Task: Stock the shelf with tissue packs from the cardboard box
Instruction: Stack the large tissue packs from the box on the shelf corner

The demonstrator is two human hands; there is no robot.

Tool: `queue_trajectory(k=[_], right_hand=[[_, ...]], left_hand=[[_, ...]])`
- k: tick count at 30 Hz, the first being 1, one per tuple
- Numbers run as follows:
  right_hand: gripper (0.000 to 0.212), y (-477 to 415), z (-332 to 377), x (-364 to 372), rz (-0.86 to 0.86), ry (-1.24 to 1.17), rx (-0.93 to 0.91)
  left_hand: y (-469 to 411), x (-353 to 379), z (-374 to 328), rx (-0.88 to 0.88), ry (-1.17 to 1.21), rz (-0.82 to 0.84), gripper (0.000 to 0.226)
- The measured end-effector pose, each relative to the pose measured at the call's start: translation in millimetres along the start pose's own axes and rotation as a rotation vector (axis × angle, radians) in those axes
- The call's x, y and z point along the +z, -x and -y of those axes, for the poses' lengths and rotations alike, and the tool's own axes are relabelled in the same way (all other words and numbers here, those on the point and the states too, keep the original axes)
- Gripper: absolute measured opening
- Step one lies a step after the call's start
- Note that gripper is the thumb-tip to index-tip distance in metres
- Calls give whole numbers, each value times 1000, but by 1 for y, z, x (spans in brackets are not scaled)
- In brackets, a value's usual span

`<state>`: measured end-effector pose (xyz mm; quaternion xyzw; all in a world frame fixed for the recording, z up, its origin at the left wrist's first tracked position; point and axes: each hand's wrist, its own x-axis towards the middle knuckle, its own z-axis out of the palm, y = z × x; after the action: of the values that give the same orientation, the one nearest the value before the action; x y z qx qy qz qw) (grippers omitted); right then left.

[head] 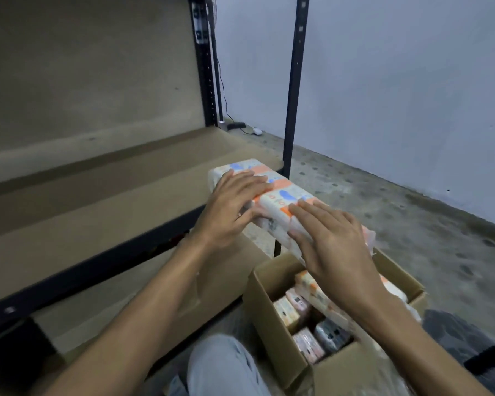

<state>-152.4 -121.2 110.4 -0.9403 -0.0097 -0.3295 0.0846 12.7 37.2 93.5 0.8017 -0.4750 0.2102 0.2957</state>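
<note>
Concrete floor (369, 212), speckled and stained, runs to a pale painted wall (397, 81) right of the shelf (103, 212). The shelf is a brown board in a dark metal frame, its near right corner post (293, 81) standing upright; a brown backboard (92, 67) rises behind the board. Past the shelf's far right corner, by the wall, a thin cable (223, 90) drops to small dark and white objects on the floor, too small to identify.

A long wrapped bundle of tissue packs (272, 195), white with orange and blue print, lies across the shelf's near right corner, one end on the board, the other reaching out over the cardboard box (286, 350). The left hand (232, 210) lies flat on the end over the shelf, fingers spread and thumb against the bundle's near side. The right hand (332, 241) presses on the outer end, fingers together and extended, thumb at the near side.

The open box sits on the floor just right of the shelf's front edge and holds more tissue packs (312, 330) in pink, grey and cream. A knee in light jeans (220, 367) is beside the box.
</note>
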Motion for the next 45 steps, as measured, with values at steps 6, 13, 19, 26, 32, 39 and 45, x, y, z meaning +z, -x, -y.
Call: queue_trajectory(k=[6,13,19,26,32,39,45], right_hand=[[39,-47,14,35,-6,-22,-60],[32,-89,31,77,49,12,-126],[26,-113,43,99,53,5,-124],[34,-144,57,120,119,12,-100],[50,-162,61,139,204,-8,-77],[60,-168,50,144,279,-7,-103],[53,-186,48,155,254,20,-90]], left_hand=[[-6,-28,43,-56,-54,19,43],[-4,-40,94,-133,-54,74,48],[-11,-53,123,-135,-141,155,55],[18,-61,135,-426,-241,-98,65],[34,-65,150,-779,-248,121,62],[27,-60,151,-769,-297,270,57],[16,-57,151,-782,-308,275,55]])
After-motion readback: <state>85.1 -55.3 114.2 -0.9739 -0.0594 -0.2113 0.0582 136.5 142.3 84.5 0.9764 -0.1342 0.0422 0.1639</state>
